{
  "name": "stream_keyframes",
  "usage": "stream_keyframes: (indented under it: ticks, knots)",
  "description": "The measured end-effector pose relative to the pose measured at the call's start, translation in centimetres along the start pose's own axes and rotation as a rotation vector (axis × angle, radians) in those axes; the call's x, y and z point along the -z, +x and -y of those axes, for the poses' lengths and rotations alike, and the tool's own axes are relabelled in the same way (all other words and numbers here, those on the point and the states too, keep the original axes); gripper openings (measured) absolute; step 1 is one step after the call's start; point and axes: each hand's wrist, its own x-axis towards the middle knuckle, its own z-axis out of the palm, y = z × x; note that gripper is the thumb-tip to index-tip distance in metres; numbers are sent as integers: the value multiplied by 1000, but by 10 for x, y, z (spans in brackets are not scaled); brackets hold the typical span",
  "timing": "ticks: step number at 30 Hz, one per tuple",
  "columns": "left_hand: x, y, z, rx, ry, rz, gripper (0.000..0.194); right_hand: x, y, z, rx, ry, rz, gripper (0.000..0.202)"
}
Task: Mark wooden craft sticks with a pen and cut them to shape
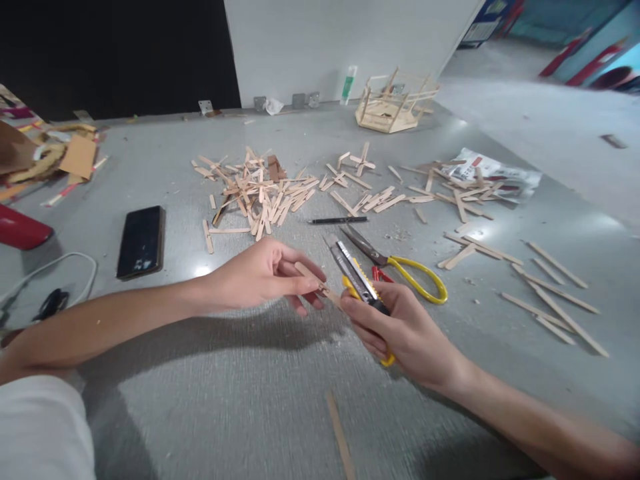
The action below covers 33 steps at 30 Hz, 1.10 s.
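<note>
My left hand (280,277) pinches a wooden craft stick (306,272) between thumb and fingers, just above the table. The stick slants down to the right, and its lower end reaches the fingers of my right hand (400,330). That hand is wrapped round a yellow and black utility knife (356,270), whose blade points up and to the left. Just beyond the knife lie scissors with yellow handles (417,277), partly hidden by it. A black pen (337,220) rests farther back. One more craft stick (340,437) lies on the table close to me.
A heap of craft sticks (265,190) covers the middle back, with longer sticks (555,290) at right. A small stick-built frame (390,107) and a glue stick (349,85) stand at the back. At left are a phone (141,241), a cable (83,255) and a red object (23,228).
</note>
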Motion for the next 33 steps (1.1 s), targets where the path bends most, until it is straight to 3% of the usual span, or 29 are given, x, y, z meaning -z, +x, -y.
stream_keyframes:
  ticks: [7, 12, 16, 24, 27, 31, 33]
  knots:
    - [-8, -7, -2, -126, 12, -54, 12, -3, -2, 8, -65, 101, 104, 49]
    - [-14, -4, 3, -135, -121, -96, 18, -5, -1, 1, 66, 114, -14, 41]
    - [-26, -1, 16, -81, -197, -36, 29, -9, -2, -7, 138, 72, -91, 39]
    - [-36, -1, 31, -158, -144, -193, 28, -11, -5, -11, 161, -50, -76, 44]
    - [-31, -1, 31, -147, -62, -231, 29, -4, -2, -10, 188, -210, -136, 46]
    - [-18, 5, 33, -155, 255, -325, 24, 9, 5, -6, 360, -697, -348, 28]
    - [-11, 9, 38, -172, 410, -341, 26, 13, 7, -6, 420, -870, -392, 27]
